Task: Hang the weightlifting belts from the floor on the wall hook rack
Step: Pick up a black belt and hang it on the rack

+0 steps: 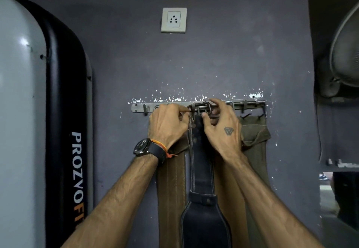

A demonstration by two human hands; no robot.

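The black belt's (pixel 202 170) buckle is being gripped by both hands (pixel 167 125) (pixel 221 129) at the rack (pixel 139 107).

Black wristwatch (pixel 144 146) (orange thread), triangle tattoo (pixel 228 131)

A dull purple-grey painted wall (pixel 233 53) filled the centre of the frame, flecked with white chips. A white square socket plate (pixel 174 20) sat high at centre. At left stood a black upright pad lettered PROZVOFIT (pixel 66 131) beside a pale grey rounded panel (pixel 19 111). A wire fan guard (pixel 345 49) showed at upper right. Light was dim.
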